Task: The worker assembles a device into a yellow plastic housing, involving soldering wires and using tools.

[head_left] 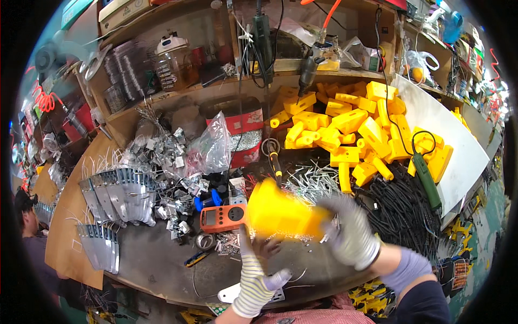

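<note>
Yellow moulded plastic housing (281, 211), blurred, in knit-gloved right hand (350, 237).

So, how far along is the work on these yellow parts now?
Done: cannot tell; no finished pieces stand apart. In hand: one yellow housing, blurred, held by the right hand, with the left hand beneath it. Left: a big pile of yellow housings waits behind, beside black cables.

A: Hands? Left hand (258, 281) wears a striped knit glove, grey fingertips.
B: Right hand (350, 232) has a grey speckled glove, lavender cuff, dark navy sleeve. Pink checked shirt below.
</note>
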The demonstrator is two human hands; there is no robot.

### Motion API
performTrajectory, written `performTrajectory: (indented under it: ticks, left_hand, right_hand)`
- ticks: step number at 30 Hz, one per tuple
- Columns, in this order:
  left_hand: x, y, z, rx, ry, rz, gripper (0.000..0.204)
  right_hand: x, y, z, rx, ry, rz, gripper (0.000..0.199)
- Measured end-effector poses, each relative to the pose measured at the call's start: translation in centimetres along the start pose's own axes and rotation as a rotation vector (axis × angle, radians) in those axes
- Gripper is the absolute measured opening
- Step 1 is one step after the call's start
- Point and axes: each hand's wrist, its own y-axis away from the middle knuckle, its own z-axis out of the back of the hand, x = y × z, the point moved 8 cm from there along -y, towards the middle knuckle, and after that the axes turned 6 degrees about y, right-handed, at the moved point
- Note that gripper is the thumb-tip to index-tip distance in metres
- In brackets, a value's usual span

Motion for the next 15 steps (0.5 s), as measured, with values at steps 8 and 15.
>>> performTrajectory:
  ticks: [8,15]
  left_hand:
    - [1.0,3.0,2.1,-0.004,-0.038,0.213,0.072]
    - [-4.1,3.8,2.1,0.198,-0.563,0.108,0.066]
  right_hand:
    - [3.5,7.4,-7.1,0.257,-0.367,-0.153,0.066]
    - [3.6,8.0,-5.4,0.393,-0.375,-0.064,0.070]
